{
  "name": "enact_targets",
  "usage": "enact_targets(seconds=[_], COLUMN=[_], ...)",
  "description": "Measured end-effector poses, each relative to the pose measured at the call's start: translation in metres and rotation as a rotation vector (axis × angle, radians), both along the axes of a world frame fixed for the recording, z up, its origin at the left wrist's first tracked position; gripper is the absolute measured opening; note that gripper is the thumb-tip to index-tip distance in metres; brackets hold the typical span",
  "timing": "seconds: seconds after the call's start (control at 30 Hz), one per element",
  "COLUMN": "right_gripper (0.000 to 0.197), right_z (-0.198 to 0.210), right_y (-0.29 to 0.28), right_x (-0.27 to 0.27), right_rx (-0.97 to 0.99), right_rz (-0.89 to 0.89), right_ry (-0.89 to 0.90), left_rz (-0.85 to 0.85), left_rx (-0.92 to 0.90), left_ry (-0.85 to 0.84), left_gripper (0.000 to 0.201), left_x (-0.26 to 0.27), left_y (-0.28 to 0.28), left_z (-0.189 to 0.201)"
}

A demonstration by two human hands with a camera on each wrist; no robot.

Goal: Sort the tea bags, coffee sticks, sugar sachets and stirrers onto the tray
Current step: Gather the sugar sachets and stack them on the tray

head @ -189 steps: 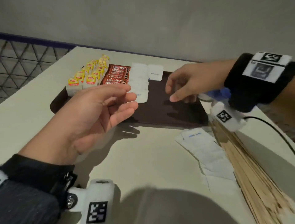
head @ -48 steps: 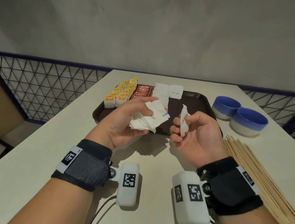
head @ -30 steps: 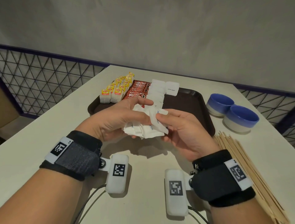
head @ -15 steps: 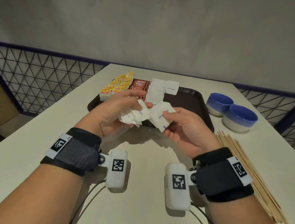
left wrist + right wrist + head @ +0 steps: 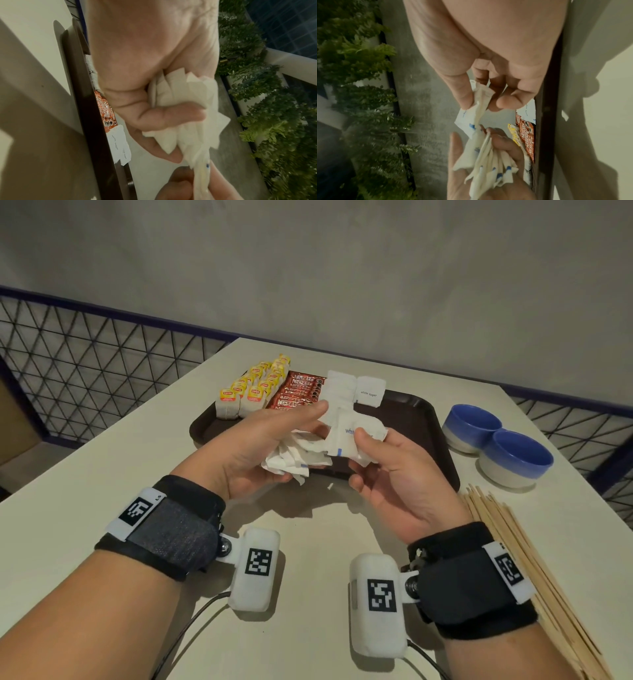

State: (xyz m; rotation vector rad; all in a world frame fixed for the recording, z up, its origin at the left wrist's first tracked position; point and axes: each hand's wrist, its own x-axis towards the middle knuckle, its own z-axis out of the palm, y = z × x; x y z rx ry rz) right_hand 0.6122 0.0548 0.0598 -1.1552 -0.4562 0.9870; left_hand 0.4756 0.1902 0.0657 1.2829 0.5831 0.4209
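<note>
My left hand point(image 5: 246, 446) grips a bunch of sugar sachets point(image 5: 294, 457) above the tray's point(image 5: 424, 419) near edge, while my right hand point(image 5: 387, 484) pinches one sachet point(image 5: 346, 436) at the bunch's right side.

A fanned, crumpled bunch of white sugar sachets point(image 5: 294, 455) with small blue marks sits in the left hand point(image 5: 253, 446), thumb over the top. Just to its right, a single white sachet point(image 5: 352, 436) printed in blue is pinched between the right hand's point(image 5: 394, 481) thumb and fingers, its lower corner touching the bunch. Beyond both hands lies a dark brown tray point(image 5: 428, 419). On it, past the left hand's fingers, stand rows of yellow-labelled tea bags point(image 5: 253, 392), then red coffee sticks point(image 5: 301, 392), then a column of flat white sachets point(image 5: 340, 390). Right of the right wrist lie pale wooden stirrers point(image 5: 534, 570) in a loose bundle.
</note>
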Motion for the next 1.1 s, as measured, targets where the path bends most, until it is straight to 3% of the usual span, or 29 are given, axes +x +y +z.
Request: enact_targets(seconds=[0.07,0.13,0.27,0.37,0.43,0.5,0.67,0.8,0.93,1.1], right_gripper=[0.026,0.026,0.027,0.033,0.026,0.014,0.011,0.011,0.017,0.03], right_z=[-0.001,0.0,0.004,0.015,0.026,0.039,0.088,0.122,0.109,0.066], right_y=[0.001,0.001,-0.002,-0.007,-0.007,-0.001,0.018,0.052,0.104,0.147], right_x=[-0.003,-0.006,-0.004,-0.004,-0.003,0.001,0.035,0.087,0.134,0.154], right_rx=[-0.029,-0.052,-0.109,-0.167,-0.246,-0.358,-0.519,-0.662,-0.832,-0.97], right_rz=[-0.008,-0.002,-0.024,-0.006,0.063,0.159,0.448,0.337,0.231,0.27], right_ry=[-0.033,-0.062,-0.28,-0.508,-0.639,-0.769,-0.968,-1.304,-1.446,-1.389], left_rz=[-0.067,-0.113,-0.098,-0.104,-0.104,-0.093,0.016,0.16,0.22,0.194], left_rx=[0.035,0.062,0.029,0.021,0.02,0.001,-0.073,-0.229,-0.322,-0.327], left_ry=[-0.005,-0.005,0.004,-0.015,-0.011,-0.014,-0.007,-0.053,-0.097,-0.112], left_gripper=[0.037,0.014,0.007,0.009,0.008,0.009,0.013,0.026,0.025,0.021], left_x=[0.001,0.0,-0.001,-0.001,0.0,0.0,0.003,0.007,0.009,0.011], left_y=[-0.001,-0.003,-0.002,-0.004,-0.005,-0.005,-0.002,0.006,0.013,0.015], left_z=[-0.003,-0.002,-0.001,0.001,0.003,0.003,0.0,-0.004,-0.007,-0.009])
